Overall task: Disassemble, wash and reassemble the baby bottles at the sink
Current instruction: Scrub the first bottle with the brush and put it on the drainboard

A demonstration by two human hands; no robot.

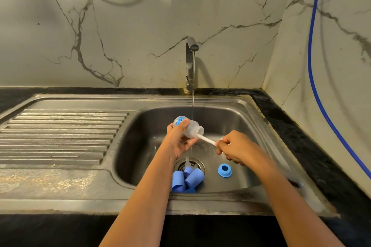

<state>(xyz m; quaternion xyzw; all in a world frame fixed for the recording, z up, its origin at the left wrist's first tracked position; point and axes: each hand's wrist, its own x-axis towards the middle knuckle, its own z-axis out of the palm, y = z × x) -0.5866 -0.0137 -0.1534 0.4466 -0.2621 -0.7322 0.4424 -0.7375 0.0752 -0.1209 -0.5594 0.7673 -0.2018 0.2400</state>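
While one tap [190,56] runs, left hand [177,142] grips one clear bottle [189,128] mid-sink [138,146]. Right hand [234,149] pinches one white brush handle [206,140] entering its neck. One blue ring [224,170] right of the drain; at least three blue caps [188,178] at the front wall.

home kitchen | steel sink [230,110] with drainboard [60,136], tap [189,62], marble wall [120,26]
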